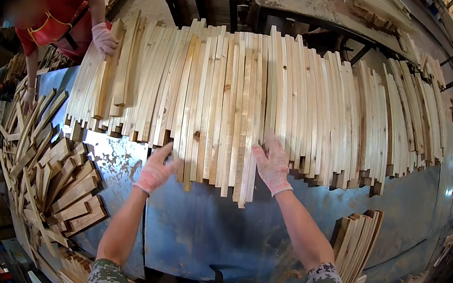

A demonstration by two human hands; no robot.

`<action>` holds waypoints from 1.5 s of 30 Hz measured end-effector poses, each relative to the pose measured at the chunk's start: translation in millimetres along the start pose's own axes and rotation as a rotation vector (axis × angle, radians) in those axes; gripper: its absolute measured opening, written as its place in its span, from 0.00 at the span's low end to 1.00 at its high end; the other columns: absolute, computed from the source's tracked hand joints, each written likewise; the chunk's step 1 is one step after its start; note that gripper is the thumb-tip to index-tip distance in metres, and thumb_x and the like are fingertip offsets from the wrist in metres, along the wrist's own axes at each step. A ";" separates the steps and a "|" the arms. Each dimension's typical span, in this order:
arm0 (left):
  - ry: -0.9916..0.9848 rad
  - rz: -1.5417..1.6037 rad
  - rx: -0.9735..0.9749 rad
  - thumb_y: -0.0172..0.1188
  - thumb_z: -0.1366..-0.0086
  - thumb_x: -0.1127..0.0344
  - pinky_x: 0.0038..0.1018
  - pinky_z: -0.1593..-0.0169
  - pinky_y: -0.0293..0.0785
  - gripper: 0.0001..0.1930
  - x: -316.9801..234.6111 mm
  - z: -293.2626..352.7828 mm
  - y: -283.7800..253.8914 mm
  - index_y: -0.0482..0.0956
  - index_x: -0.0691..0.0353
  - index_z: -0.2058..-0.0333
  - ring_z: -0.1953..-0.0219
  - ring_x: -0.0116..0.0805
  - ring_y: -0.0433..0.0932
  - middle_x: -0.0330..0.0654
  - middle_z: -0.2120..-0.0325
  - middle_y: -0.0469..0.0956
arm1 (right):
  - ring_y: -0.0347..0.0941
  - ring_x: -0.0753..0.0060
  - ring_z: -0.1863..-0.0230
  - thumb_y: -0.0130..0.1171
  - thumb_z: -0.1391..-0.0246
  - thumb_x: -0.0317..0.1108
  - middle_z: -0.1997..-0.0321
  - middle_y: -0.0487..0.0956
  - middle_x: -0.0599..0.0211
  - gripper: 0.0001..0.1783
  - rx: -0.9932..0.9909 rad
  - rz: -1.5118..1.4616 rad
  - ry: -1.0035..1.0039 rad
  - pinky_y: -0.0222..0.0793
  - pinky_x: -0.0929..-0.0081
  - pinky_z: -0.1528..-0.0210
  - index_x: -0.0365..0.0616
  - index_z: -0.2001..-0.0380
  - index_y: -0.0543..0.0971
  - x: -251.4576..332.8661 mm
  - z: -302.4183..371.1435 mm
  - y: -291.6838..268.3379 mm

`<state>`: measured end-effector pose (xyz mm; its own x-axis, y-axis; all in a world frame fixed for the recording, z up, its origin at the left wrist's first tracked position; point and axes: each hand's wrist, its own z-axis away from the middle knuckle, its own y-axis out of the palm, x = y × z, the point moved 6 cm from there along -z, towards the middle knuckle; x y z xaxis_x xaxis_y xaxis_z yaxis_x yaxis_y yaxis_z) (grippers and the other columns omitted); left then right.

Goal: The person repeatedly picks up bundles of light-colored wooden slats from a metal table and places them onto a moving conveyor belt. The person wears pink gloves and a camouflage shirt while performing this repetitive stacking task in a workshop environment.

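Note:
A broad layer of pale wooden strips [226, 106] lies side by side in front of me, and its middle group juts nearer than the others. At the left edge of that group is my left hand [157, 171], in a pale work glove, thumb and fingers apart. My right hand [272, 166], gloved alike, rests against the group's right edge with its fingers spread. Neither hand is wrapped round a strip. Whether the left fingertips touch the wood is hard to tell.
Beneath the strips is a worn metal table [195, 236]. A jumbled heap of wood pieces [67, 188] lies left, a small stack of strips [355, 243] right. Across at far left, a person in red [67, 12] has a gloved hand on the strips. Behind stands another bench [328, 10].

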<state>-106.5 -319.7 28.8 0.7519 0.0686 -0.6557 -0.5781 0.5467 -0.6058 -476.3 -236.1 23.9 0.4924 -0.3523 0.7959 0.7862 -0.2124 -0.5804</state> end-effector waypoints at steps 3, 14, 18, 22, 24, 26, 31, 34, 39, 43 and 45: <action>-0.134 -0.079 -0.176 0.62 0.30 0.39 0.42 0.28 0.67 0.48 -35.1 -27.1 -11.7 0.58 0.66 0.23 0.32 0.58 0.73 0.66 0.35 0.74 | 0.68 0.44 0.26 0.66 0.37 0.45 0.26 0.70 0.44 0.45 -0.197 -0.149 -0.132 0.65 0.57 0.26 0.44 0.22 0.62 -18.3 -18.2 16.9; -0.051 0.405 -0.206 0.66 0.31 0.41 0.40 0.40 0.78 0.38 -0.9 55.7 54.6 0.74 0.66 0.34 0.44 0.52 0.84 0.56 0.48 0.86 | 0.66 0.63 0.25 0.63 0.39 0.29 0.19 0.64 0.57 0.50 0.010 -0.911 0.200 0.62 0.68 0.24 0.41 0.18 0.53 1.5 92.0 44.3; -0.354 0.449 -0.043 0.70 0.37 0.39 0.39 0.42 0.79 0.41 36.4 143.6 90.6 0.76 0.67 0.37 0.48 0.47 0.85 0.53 0.51 0.87 | 0.77 0.65 0.39 0.60 0.36 0.28 0.37 0.78 0.61 0.37 0.249 -1.103 0.472 0.73 0.64 0.35 0.42 0.25 0.65 -36.0 180.1 52.2; -0.395 0.745 0.039 0.75 0.44 0.40 0.40 0.38 0.76 0.46 44.1 192.1 120.1 0.76 0.72 0.38 0.43 0.48 0.81 0.58 0.44 0.83 | 0.79 0.59 0.41 0.67 0.36 0.41 0.38 0.79 0.61 0.36 0.355 -0.855 0.492 0.76 0.58 0.35 0.38 0.30 0.70 -78.4 221.0 63.1; -0.393 0.783 -0.093 0.80 0.52 0.46 0.40 0.39 0.76 0.46 44.6 214.1 139.2 0.76 0.73 0.41 0.43 0.48 0.81 0.58 0.46 0.83 | 0.78 0.60 0.43 0.66 0.36 0.40 0.38 0.79 0.61 0.36 0.408 -0.920 0.496 0.76 0.60 0.37 0.39 0.29 0.69 -65.8 236.4 53.1; -0.361 0.845 -0.055 0.81 0.53 0.46 0.41 0.40 0.77 0.46 43.2 235.6 139.5 0.76 0.72 0.42 0.44 0.50 0.82 0.59 0.48 0.83 | 0.79 0.58 0.42 0.69 0.37 0.47 0.39 0.79 0.59 0.38 0.410 -0.769 0.487 0.77 0.58 0.36 0.39 0.30 0.70 -65.3 257.2 41.4; -0.337 0.842 -0.090 0.80 0.53 0.45 0.41 0.40 0.77 0.47 38.2 321.2 95.4 0.75 0.70 0.40 0.44 0.52 0.82 0.59 0.48 0.83 | 0.79 0.58 0.43 0.73 0.42 0.48 0.40 0.79 0.58 0.44 0.414 -0.763 0.435 0.77 0.59 0.37 0.34 0.31 0.68 -26.2 298.2 46.9; -0.344 0.796 -0.236 0.80 0.53 0.44 0.41 0.41 0.77 0.46 63.8 374.1 70.2 0.75 0.70 0.42 0.45 0.52 0.82 0.59 0.49 0.83 | 0.80 0.58 0.43 0.73 0.42 0.47 0.40 0.80 0.58 0.43 0.533 -0.800 0.336 0.79 0.59 0.38 0.34 0.31 0.69 28.8 328.4 75.7; -0.277 0.878 -0.493 0.80 0.50 0.43 0.40 0.42 0.77 0.46 121.6 507.7 26.1 0.74 0.73 0.43 0.47 0.51 0.82 0.60 0.49 0.83 | 0.82 0.61 0.44 0.69 0.38 0.34 0.40 0.81 0.55 0.33 0.706 -0.796 0.186 0.80 0.61 0.40 0.32 0.33 0.72 143.5 403.2 139.7; -0.251 1.015 -0.814 0.84 0.49 0.53 0.37 0.46 0.81 0.42 168.6 631.7 2.4 0.74 0.71 0.43 0.50 0.44 0.84 0.54 0.52 0.85 | 0.82 0.63 0.47 0.69 0.39 0.32 0.43 0.83 0.57 0.31 0.908 -0.727 0.068 0.80 0.63 0.41 0.32 0.36 0.74 237.0 480.3 205.5; -0.198 1.352 -0.913 0.84 0.47 0.64 0.35 0.46 0.83 0.40 203.7 670.8 18.8 0.72 0.69 0.40 0.51 0.38 0.85 0.49 0.52 0.85 | 0.83 0.64 0.48 0.69 0.40 0.31 0.44 0.84 0.58 0.30 1.041 -0.679 0.071 0.79 0.64 0.42 0.32 0.36 0.74 265.0 518.5 241.8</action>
<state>248.4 264.3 186.1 -0.4387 0.1966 -0.8769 -0.7394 -0.6335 0.2279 38.0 91.8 183.9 -0.1247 -0.5091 0.8516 0.8116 0.4414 0.3827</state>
